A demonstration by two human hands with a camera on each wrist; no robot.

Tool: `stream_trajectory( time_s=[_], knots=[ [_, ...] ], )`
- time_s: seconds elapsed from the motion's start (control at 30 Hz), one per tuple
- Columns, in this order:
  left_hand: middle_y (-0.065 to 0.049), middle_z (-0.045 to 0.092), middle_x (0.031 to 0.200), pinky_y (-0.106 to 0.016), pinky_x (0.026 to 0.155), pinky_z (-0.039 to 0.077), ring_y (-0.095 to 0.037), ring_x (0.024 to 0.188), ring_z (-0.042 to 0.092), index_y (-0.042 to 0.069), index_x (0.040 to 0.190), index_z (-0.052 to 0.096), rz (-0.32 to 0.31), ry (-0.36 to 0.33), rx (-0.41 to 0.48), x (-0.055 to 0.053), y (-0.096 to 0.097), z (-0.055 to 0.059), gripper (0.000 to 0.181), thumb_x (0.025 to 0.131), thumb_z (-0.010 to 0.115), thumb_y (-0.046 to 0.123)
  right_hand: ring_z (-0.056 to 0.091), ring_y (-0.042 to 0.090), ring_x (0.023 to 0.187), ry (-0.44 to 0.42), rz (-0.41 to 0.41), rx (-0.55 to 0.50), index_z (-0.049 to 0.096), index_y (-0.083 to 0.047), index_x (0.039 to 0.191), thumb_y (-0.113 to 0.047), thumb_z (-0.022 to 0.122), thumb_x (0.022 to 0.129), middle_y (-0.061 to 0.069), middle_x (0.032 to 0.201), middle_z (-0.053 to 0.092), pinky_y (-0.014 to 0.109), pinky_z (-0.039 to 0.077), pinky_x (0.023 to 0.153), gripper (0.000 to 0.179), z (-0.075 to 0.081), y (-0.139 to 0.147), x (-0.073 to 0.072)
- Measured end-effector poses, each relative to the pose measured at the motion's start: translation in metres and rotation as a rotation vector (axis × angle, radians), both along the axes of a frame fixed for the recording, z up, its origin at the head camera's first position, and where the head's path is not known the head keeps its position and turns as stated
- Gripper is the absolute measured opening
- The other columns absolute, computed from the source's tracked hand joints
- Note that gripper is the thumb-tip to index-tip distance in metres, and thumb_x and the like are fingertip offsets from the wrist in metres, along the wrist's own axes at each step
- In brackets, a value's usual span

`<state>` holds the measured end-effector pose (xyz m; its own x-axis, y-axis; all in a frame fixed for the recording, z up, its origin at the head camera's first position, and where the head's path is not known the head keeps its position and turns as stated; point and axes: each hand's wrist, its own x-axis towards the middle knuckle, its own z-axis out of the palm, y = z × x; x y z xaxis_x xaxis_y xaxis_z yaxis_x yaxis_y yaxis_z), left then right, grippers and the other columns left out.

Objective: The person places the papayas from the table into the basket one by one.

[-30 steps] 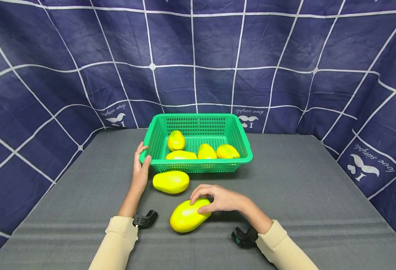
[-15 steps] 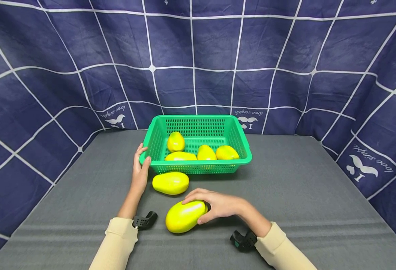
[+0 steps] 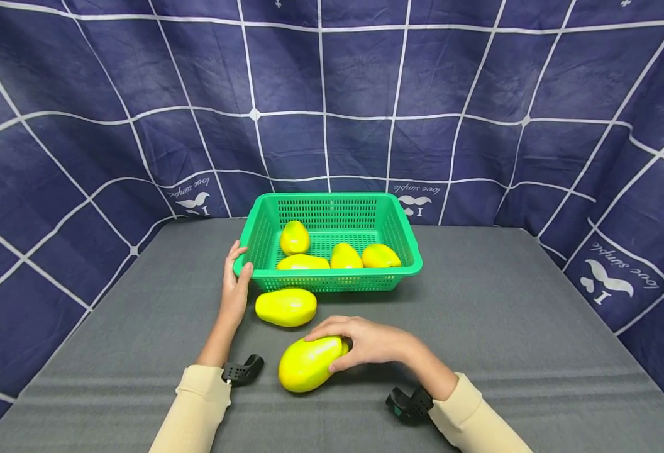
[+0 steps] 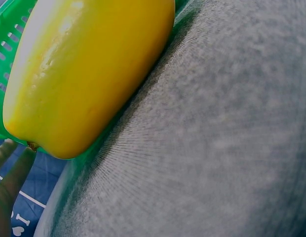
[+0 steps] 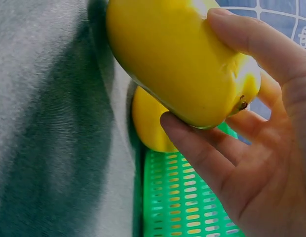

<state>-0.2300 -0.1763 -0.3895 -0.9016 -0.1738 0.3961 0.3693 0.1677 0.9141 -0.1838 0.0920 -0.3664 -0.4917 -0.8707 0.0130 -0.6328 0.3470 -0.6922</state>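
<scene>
A large yellow papaya [image 3: 308, 365] lies on the grey cloth at the near middle. My right hand [image 3: 368, 343] grips its narrower, stem end, fingers over the far side and thumb on the near side. The right wrist view shows this papaya [image 5: 168, 59] between thumb and fingers. At the green basket [image 3: 332, 273], my left hand [image 3: 236, 283] holds the front left corner, thumb over the rim and fingers along the outer side. Another papaya [image 3: 287, 307] rests just in front of the basket, beside the left hand; it fills much of the left wrist view.
Inside the basket lie several yellow fruits, one at the back left [image 3: 295, 238] and the others along the front wall. Grey cloth [image 3: 507, 314] covers the table. A dark blue curtain [image 3: 366, 75] with white lines hangs behind the basket and along both sides.
My right hand has closed further round the papaya's stem end, and the fruit has shifted slightly left. Over the last half second it hardly moves. My left hand stays on the basket.
</scene>
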Motion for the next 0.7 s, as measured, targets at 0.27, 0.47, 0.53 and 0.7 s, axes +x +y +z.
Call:
stream_trajectory(
  time_s=[0.27,0.47,0.53,0.7],
  knots=[
    [-0.009,0.013,0.152,-0.047,0.112,0.009,-0.023,0.141,0.007,0.000,0.134,0.032,0.007,-0.005,-0.011,-0.001,-0.001,-0.002,0.043,0.093,0.041,0.011,0.044,0.010,0.120,0.051,-0.067,-0.010,0.051,-0.026,0.128,-0.029,0.068,0.079,-0.008,0.130,0.049,0.027,0.040,0.097,0.053,0.014,0.007,0.001],
    [-0.010,0.013,0.152,-0.047,0.112,0.009,-0.024,0.141,0.007,0.000,0.134,0.032,0.004,-0.002,0.000,-0.002,-0.001,-0.002,0.043,0.093,0.041,0.010,0.045,0.011,0.121,0.146,-0.113,-0.076,0.052,-0.022,0.128,-0.026,0.071,0.077,-0.004,0.132,0.049,0.027,0.041,0.097,0.055,0.023,0.011,0.002],
    [-0.011,0.013,0.152,-0.048,0.112,0.009,-0.024,0.141,0.007,-0.001,0.133,0.032,0.002,0.003,0.004,-0.002,-0.001,-0.001,0.043,0.093,0.041,0.008,0.045,0.012,0.122,0.168,-0.128,-0.096,0.052,-0.022,0.128,-0.025,0.071,0.077,-0.002,0.133,0.049,0.029,0.040,0.098,0.055,0.026,0.012,0.002],
    [-0.012,0.013,0.152,-0.048,0.112,0.008,-0.025,0.141,0.007,-0.002,0.133,0.032,0.000,0.006,0.007,-0.002,-0.001,-0.002,0.043,0.092,0.041,0.007,0.044,0.014,0.123,0.188,-0.183,-0.126,0.052,-0.023,0.129,-0.024,0.070,0.078,-0.003,0.135,0.047,0.032,0.041,0.097,0.054,0.033,0.016,0.004]
  ],
)
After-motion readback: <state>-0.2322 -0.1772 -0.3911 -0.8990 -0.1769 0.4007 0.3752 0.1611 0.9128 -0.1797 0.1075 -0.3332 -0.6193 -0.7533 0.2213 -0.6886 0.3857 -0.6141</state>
